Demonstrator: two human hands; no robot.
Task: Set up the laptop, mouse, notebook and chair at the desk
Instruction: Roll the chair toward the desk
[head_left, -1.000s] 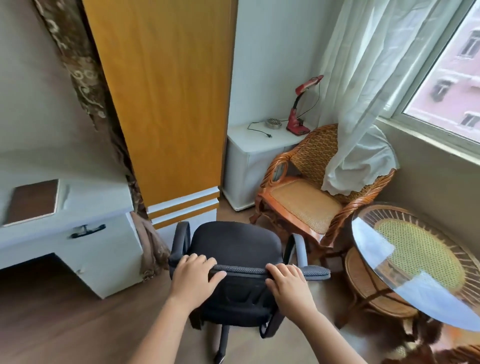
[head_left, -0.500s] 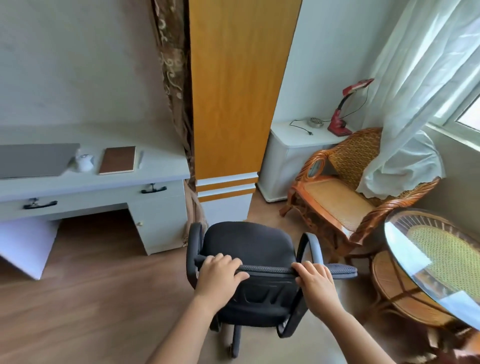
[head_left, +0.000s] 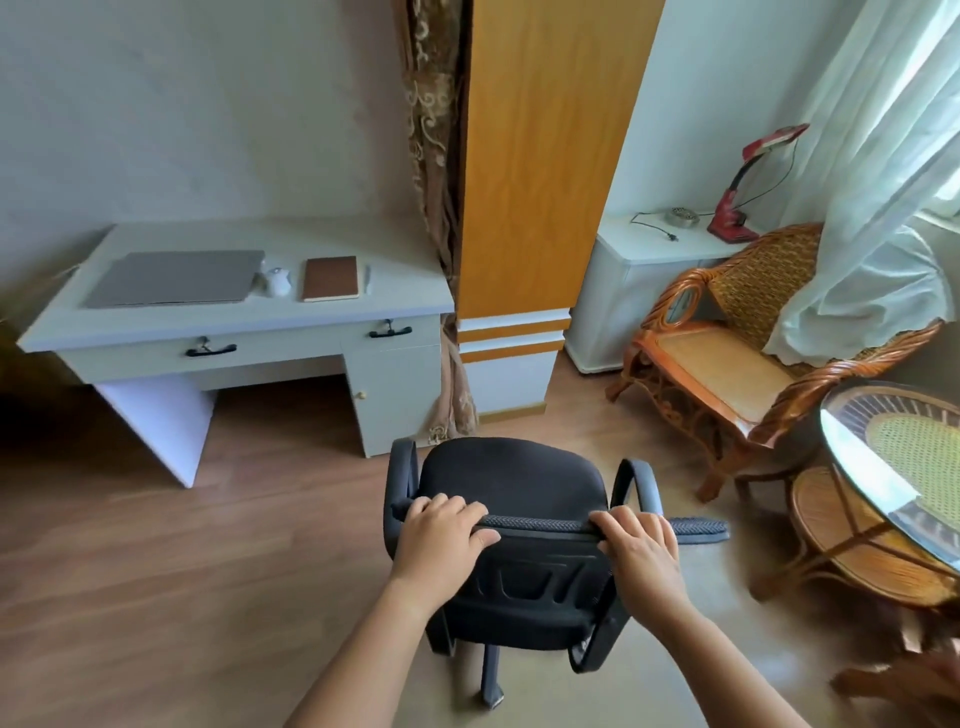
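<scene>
Worktop (head_left: 228, 319) at 10 o'clock carries closed laptop (head_left: 174, 279), notebook (head_left: 331, 278), mouse (head_left: 278, 282). Black chair (head_left: 511, 491) at 6 o'clock, well apart. Left hand (head_left: 441, 535) and right hand (head_left: 641, 553) both clasp its backrest top. No legible markings.

We are seeing a black chair (head_left: 511, 486) with grey armrests, standing on a brown wood-grain floor (head_left: 156, 571). The desk (head_left: 244, 322) is showing pale grey with black drawer handles; on it are lying a silver-grey laptop (head_left: 174, 278), a white mouse (head_left: 278, 281) and a brown notebook (head_left: 331, 278). An orange wood-grain panel (head_left: 540, 156) is carrying white stripes, beside a brown floral-patterned curtain (head_left: 431, 130). A red lamp (head_left: 737, 208) is glowing bright.
</scene>
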